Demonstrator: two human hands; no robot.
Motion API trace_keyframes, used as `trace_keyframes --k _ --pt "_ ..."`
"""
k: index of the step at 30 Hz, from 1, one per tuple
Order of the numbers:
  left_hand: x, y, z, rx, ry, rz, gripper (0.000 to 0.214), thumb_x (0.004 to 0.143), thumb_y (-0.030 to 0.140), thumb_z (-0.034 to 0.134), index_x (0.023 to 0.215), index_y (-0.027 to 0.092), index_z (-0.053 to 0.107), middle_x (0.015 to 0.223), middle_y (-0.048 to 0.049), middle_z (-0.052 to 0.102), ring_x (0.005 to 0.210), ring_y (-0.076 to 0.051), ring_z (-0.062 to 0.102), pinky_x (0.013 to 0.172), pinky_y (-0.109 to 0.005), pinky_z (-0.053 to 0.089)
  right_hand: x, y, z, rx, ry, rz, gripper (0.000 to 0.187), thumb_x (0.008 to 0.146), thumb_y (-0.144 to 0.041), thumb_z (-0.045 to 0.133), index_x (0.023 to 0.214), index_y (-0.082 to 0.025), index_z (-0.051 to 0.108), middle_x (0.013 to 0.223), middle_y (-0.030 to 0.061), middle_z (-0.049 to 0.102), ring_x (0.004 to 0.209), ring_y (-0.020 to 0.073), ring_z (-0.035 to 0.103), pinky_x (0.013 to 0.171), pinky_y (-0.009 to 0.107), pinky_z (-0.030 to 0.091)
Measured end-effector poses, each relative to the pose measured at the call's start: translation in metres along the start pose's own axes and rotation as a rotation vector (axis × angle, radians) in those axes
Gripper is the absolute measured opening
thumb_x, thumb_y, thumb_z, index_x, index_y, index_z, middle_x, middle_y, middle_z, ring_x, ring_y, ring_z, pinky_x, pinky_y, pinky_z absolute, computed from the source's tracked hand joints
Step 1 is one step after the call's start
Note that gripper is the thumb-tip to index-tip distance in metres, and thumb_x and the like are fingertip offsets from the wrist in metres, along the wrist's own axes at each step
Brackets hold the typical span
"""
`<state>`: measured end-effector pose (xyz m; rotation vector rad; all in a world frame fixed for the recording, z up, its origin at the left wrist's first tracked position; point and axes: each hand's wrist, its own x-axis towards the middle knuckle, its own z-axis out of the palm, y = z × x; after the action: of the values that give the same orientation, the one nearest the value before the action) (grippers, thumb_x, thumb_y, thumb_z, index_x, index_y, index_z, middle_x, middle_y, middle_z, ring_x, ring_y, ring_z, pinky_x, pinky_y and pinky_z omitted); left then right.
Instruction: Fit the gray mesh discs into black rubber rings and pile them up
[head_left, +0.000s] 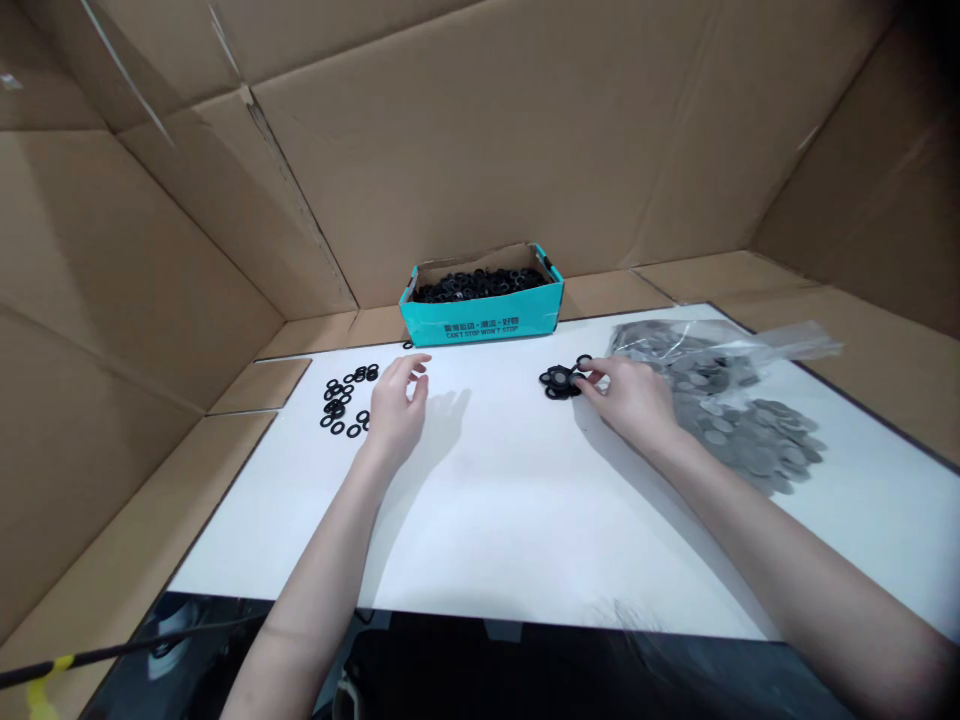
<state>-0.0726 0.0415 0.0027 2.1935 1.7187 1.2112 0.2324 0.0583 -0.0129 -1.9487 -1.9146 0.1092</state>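
My left hand (399,402) hovers over the white tabletop, its thumb and fingers apart and nothing visible between them. Just left of it lie several loose black rings (337,427), some overlapping. With thumb and fingers pinched, my right hand (628,396) holds a black ring (583,362) with a greyish middle. That ring is at the edge of a small heap of black rings with grey centres (558,379). Beyond my right wrist, many thin grey discs (761,440) are spread in a pile.
A turquoise box (480,318) full of black rings stands at the back. A clear plastic bag (787,342) with more grey discs lies at the right. Cardboard walls (525,140) surround the white table (480,540). A dark cable (127,650) crosses the lower left.
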Motion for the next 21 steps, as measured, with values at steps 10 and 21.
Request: trace_keyframes --k 10,21 --pt "0.007 -0.027 -0.020 0.638 -0.195 -0.428 0.039 0.093 0.024 0.040 0.127 0.023 0.060 0.129 -0.0123 0.058 0.120 -0.033 0.051 0.100 -0.046 0.045 -0.001 0.000 -0.014 0.053 0.046 0.035 0.025 0.083 -0.028 0.054 0.100 -0.023 0.072 0.093 0.0038 0.076 0.085 0.0245 0.067 0.062 0.031 0.039" --pt "0.006 -0.039 -0.024 0.692 -0.345 -0.569 0.043 0.092 0.027 0.040 0.130 0.025 0.059 0.138 -0.0154 0.053 0.127 -0.039 0.048 0.098 -0.054 0.044 -0.002 0.010 -0.024 -0.235 -0.199 0.073 0.038 0.089 -0.024 0.043 0.112 -0.016 0.072 0.106 0.0185 0.073 0.098 0.0349 0.068 0.071 0.037 0.046"
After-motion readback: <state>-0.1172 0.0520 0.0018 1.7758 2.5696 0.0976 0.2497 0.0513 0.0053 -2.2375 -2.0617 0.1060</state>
